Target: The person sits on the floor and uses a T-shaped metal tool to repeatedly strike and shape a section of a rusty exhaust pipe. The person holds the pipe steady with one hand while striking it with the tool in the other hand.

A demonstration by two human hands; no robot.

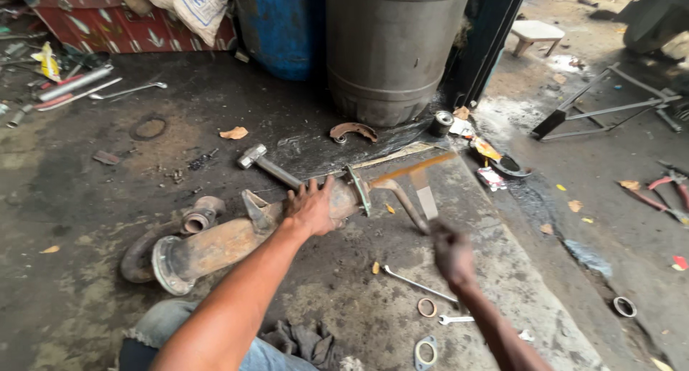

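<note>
Rusty brown metal pipe with a round flange end (pixel 215 245) lies on the dirty grey floor (pixel 79 199), in the middle and close by. The left hand (pixel 310 207) rests on top of it with fingers spread open. On the right, the right hand (pixel 452 255) is closed around a thin flat metal bar (pixel 423 199), with a silver spanner (pixel 418 283) lying just beside it.

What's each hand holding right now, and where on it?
Left hand presses on the rusty pipe near its flanged joint. Right hand grips a blurred flat tool by its lower end.
</note>
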